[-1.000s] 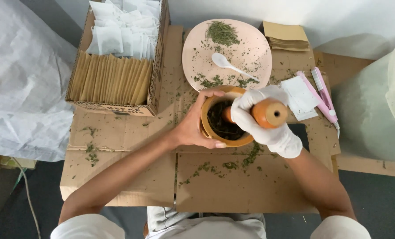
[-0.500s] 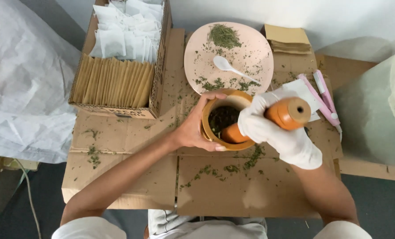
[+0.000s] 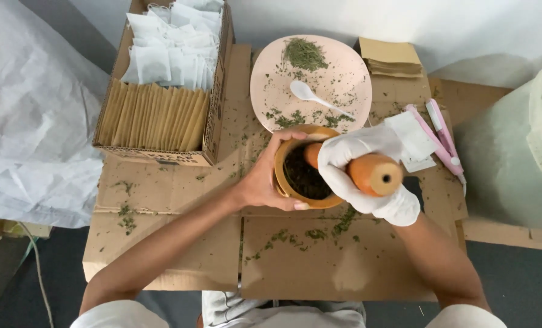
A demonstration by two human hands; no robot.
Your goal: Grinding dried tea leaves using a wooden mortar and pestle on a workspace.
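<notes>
A wooden mortar (image 3: 289, 182) with dark crushed herbs inside stands on flattened cardboard (image 3: 319, 261). My bare left hand (image 3: 265, 176) wraps around its left side and holds it. My right hand (image 3: 368, 176), in a white glove, grips an orange wooden pestle (image 3: 374, 174) whose lower end sits in the mortar, tilted toward the right.
A pink plate (image 3: 350, 67) with dried green herbs and a white spoon (image 3: 307, 94) lies behind the mortar. A cardboard box (image 3: 213, 121) of white sachets and brown envelopes stands at the left. Brown envelopes (image 3: 392, 58), a white sachet (image 3: 413, 140) and a pink tool (image 3: 438, 140) lie at the right.
The pestle's top has swung within the mortar, out to the right and then back left. My left hand has kept its hold on the mortar.
</notes>
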